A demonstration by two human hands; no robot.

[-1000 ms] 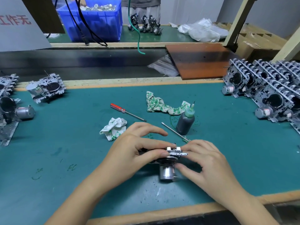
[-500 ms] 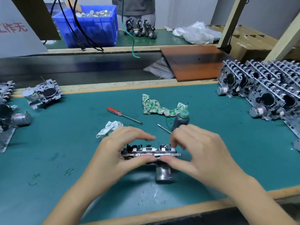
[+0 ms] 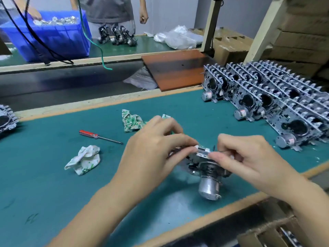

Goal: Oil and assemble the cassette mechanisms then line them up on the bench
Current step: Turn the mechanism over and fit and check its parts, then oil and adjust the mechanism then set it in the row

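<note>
A cassette mechanism (image 3: 206,166) with a silver motor can hanging below it is held just above the green bench (image 3: 44,175). My left hand (image 3: 151,152) grips its left end, fingertips pinching the top edge. My right hand (image 3: 249,157) pinches the right end of that top edge. Several finished mechanisms (image 3: 270,98) stand in rows at the right of the bench. The oil bottle is hidden behind my left hand; only its needle tip shows.
A red-handled screwdriver (image 3: 96,136) and two patterned rags (image 3: 83,159) (image 3: 131,121) lie on the bench. Another mechanism (image 3: 6,120) sits at the left edge. Beyond are a brown board (image 3: 174,68), a blue bin (image 3: 48,40) and a standing person (image 3: 108,9).
The view has swung left, so things sit further right in frame. Both hands have tilted the mechanism, its motor now pointing down toward me, and my left hand covers the oil bottle.
</note>
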